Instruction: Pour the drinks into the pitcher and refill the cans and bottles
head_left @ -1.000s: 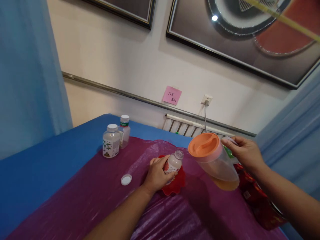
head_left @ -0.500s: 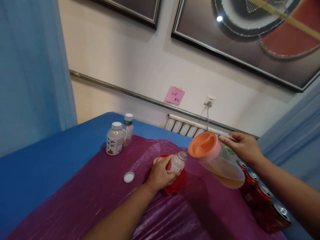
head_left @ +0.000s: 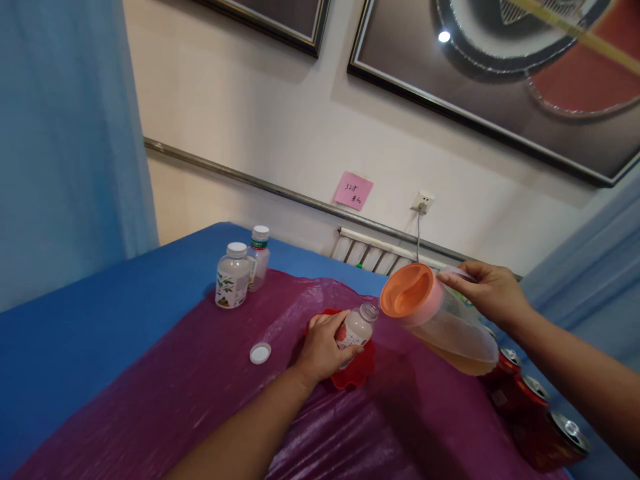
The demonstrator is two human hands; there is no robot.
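Observation:
My left hand [head_left: 325,347] is wrapped round a clear plastic bottle [head_left: 359,327] with a red and white label, uncapped and leaning to the right. Beneath it lies a red scalloped dish [head_left: 356,370]. My right hand [head_left: 493,293] grips the handle of a clear pitcher [head_left: 450,333] with an orange lid [head_left: 407,291]. The pitcher is tipped so its lid end is close to the bottle's mouth. Brownish liquid [head_left: 467,362] lies low in the pitcher. Whether any liquid passes into the bottle, I cannot tell. A white cap [head_left: 260,353] rests left of my left hand.
Two white-capped bottles, a wide one [head_left: 231,280] and a slimmer one [head_left: 260,253], stand at the back left. Several red cans [head_left: 550,433] line the right side. Purple plastic sheeting [head_left: 200,393] covers part of the blue table [head_left: 65,333]. A radiator [head_left: 360,250] is behind.
The whole view has shifted slightly. The pitcher's base has moved a little to the right and is slightly higher. Both hands keep their holds.

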